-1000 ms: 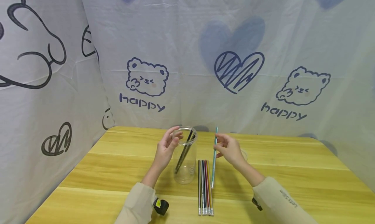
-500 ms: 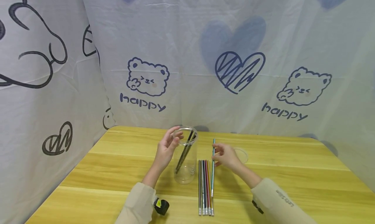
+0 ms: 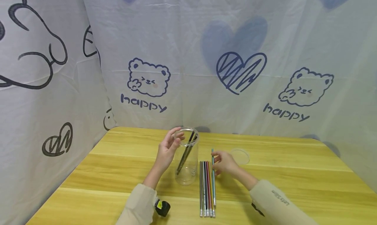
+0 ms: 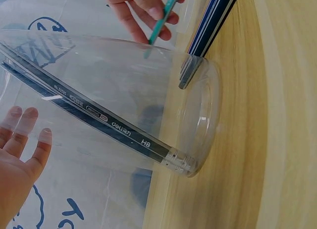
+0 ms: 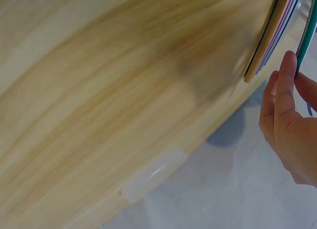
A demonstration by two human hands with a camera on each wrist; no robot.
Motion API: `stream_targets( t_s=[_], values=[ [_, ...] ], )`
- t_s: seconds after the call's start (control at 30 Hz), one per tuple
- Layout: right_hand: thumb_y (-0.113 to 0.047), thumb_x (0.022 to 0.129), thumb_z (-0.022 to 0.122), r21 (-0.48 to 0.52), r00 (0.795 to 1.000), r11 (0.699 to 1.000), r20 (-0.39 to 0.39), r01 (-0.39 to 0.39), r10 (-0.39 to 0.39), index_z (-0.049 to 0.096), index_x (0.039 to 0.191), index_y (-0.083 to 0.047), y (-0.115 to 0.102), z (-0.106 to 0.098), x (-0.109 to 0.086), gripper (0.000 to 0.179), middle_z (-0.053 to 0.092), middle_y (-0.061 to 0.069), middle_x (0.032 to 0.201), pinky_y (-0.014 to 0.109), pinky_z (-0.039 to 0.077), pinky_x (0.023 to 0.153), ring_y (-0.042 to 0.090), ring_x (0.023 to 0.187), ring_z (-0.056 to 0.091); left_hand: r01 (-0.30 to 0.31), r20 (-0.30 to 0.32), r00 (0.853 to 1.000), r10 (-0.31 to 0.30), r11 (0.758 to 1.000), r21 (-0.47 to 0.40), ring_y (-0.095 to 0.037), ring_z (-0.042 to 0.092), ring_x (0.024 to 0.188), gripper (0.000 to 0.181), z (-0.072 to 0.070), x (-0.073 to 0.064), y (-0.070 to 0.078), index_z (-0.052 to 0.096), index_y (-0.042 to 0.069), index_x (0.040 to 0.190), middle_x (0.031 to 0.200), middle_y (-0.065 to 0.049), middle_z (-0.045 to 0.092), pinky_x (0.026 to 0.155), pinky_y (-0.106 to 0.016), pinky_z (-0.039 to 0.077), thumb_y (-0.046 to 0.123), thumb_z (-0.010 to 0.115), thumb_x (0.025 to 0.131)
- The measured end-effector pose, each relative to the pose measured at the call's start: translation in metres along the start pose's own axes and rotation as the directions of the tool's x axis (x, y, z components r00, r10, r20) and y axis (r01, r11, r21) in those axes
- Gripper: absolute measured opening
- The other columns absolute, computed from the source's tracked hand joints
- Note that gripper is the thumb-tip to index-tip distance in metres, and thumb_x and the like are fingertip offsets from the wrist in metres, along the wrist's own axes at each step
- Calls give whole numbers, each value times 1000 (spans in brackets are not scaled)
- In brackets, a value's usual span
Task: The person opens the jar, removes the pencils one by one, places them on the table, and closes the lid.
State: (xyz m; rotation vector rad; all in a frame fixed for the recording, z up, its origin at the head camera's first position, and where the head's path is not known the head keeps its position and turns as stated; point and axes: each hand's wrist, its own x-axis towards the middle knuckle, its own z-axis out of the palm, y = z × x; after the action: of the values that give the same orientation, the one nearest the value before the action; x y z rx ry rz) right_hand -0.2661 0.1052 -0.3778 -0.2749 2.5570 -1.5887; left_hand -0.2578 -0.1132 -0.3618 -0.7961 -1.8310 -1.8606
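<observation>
A tall clear jar (image 3: 192, 167) stands upright on the table. My left hand (image 3: 166, 149) holds it near the rim, thumb in front and fingers round the far side. Two dark pencils (image 4: 111, 116) lean inside the jar, one printed "deli" and "HB". My right hand (image 3: 224, 163) pinches a teal pencil (image 3: 214, 189) between thumb and fingers, its silver end toward me. This pencil is close along the right side of a row of several pencils (image 3: 206, 189) in dark, red and yellow colours.
Behind the right hand, a clear round lid (image 3: 240, 156) lies on the wooden table (image 3: 282, 172). A white curtain (image 3: 188, 113) with printed bears and hearts hangs along the table's far edge.
My right hand has come nearer and lower with the teal pencil, moving slightly left to the side of the row. The lid now shows more fully. My left hand and the jar stay put.
</observation>
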Motion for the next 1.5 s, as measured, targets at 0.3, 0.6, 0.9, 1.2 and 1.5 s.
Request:
stream_targets(
  t_s=[0.3,0.6,0.9,1.2,1.5],
  values=[
    [20,72,57,-18,998,998,30,-53,53,41,118,16,4,1,-3,48,52,17,76,34,52,50,18,47,54,15,5,1000,-15,1000,-8,-13,55,99,35,0,-1,1,42,2,127,115,-24,53,84,-34,45,13,45,94],
    [21,70,60,8,992,993,54,-117,116,41,113,15,8,2,-5,48,50,16,73,32,52,47,19,48,54,2,3,1000,-2,1000,-6,-14,56,99,39,1,-1,1,41,1,127,114,-24,53,83,-33,45,21,47,94],
    [20,68,62,-28,986,989,80,-146,148,41,111,15,10,4,-6,48,50,16,72,33,52,47,19,44,53,10,3,1000,-10,1000,-3,-16,56,100,37,2,-2,6,40,-1,127,115,-26,52,84,-33,45,16,45,94],
    [19,68,64,-85,984,985,77,-152,158,47,98,13,11,7,-7,35,51,16,71,30,51,47,17,42,53,5,1,1000,-5,1000,0,-35,53,102,39,1,-2,1,41,2,128,115,-23,54,84,-35,45,20,46,94],
    [20,68,62,-62,985,988,92,-143,148,50,95,13,11,7,-8,30,50,15,72,31,52,48,19,46,56,13,-2,1000,-13,1000,1,-16,56,100,36,0,-2,1,40,2,129,116,-23,53,84,-34,45,12,44,94]
  ],
)
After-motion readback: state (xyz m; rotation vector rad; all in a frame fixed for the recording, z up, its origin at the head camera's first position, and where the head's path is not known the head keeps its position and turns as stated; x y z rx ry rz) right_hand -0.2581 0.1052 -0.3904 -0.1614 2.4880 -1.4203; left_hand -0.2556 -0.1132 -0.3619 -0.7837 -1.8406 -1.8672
